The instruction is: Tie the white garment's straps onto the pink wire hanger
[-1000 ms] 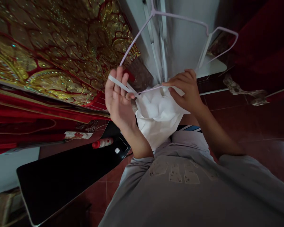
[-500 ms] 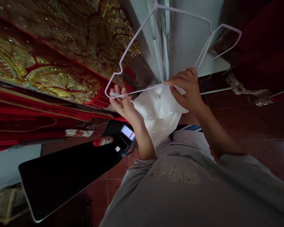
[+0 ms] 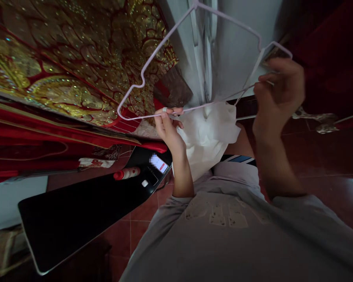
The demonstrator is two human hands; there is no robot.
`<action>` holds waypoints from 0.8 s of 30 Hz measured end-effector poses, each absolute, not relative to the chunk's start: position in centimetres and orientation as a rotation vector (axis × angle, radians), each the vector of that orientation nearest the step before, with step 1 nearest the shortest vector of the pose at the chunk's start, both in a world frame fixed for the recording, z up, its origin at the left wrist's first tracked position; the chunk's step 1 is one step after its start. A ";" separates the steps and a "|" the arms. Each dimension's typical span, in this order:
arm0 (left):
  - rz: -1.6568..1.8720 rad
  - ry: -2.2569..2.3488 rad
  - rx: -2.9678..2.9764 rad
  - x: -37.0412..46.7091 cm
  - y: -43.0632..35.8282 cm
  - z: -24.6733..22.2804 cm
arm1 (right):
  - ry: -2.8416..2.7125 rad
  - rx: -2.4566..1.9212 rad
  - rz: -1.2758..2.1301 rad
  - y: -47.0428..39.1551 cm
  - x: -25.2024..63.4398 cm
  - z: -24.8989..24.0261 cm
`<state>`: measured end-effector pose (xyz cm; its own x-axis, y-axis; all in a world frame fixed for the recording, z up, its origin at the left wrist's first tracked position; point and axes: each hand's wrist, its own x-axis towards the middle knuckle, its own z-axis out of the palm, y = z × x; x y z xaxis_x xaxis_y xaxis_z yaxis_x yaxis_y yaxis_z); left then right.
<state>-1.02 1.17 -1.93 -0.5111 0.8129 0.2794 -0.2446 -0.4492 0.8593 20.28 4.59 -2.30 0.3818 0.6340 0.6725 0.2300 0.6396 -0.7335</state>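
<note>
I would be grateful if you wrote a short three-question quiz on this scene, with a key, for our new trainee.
1. Multiple choice: what colour is the cap of the bottle on the black table?
A) blue
B) red
C) green

2. True or false: the left hand touches the lower bar of the clothes hanger.

3. Fill in the colour: the fabric hanging below the clothes hanger is ____.

Key: 1. B; 2. true; 3. white.

At eight o'clock, a black counter (image 3: 76, 219) carries a red-capped bottle (image 3: 127, 173) and a lit smartphone (image 3: 160, 163); gold-sequined cloth (image 3: 91, 62) fills ten o'clock.
</note>
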 end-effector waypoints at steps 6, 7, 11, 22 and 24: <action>2.011 1.122 0.960 -0.9 1.7 -2.3 | -1.168 -1.012 0.859 5.4 21.8 -0.1; 2.011 1.136 0.961 -0.8 1.7 -2.4 | -1.169 -1.040 0.900 5.3 21.6 0.2; 2.023 1.102 0.959 -0.8 1.8 -2.6 | -1.148 -1.069 0.898 4.8 20.7 0.9; 2.010 1.202 1.042 -1.1 2.5 -3.3 | -1.303 -0.742 0.471 5.9 20.8 1.6; 2.006 1.179 1.042 -1.0 2.4 -3.3 | -1.288 -0.701 0.444 6.8 21.5 1.2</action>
<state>-1.04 2.40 -3.34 -0.5243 0.7848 0.3306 -0.0934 -0.4388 0.8937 21.53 6.76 1.21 0.2402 0.6594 0.7124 0.0805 0.7179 -0.6915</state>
